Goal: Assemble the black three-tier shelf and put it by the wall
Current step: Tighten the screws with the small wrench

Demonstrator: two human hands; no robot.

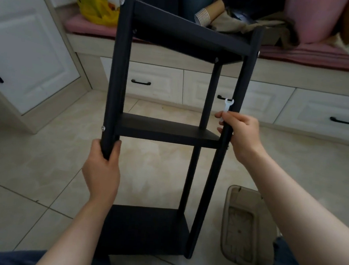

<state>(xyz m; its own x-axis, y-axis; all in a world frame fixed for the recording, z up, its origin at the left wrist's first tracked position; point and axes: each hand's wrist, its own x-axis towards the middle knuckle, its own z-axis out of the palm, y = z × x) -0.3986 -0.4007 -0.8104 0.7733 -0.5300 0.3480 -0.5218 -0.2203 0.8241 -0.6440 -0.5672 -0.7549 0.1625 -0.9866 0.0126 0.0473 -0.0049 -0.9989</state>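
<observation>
The black three-tier shelf (165,129) is held up in front of me, tilted away over the tiled floor, with all three boards fixed between four black posts. My left hand (102,168) grips the near end of the left front post. My right hand (240,133) grips the right front post just above the middle board and also holds a small white plastic wrench (226,107) against that post. Silver bolt heads show on the posts at the top and middle boards.
A window bench with a pink cushion (300,54) runs across the back, carrying a yellow plastic bag (98,7), paper cups (203,15) and pillows. White drawers (156,83) sit beneath it, a white cabinet (26,43) at left. A beige slipper (243,223) lies on the floor at right.
</observation>
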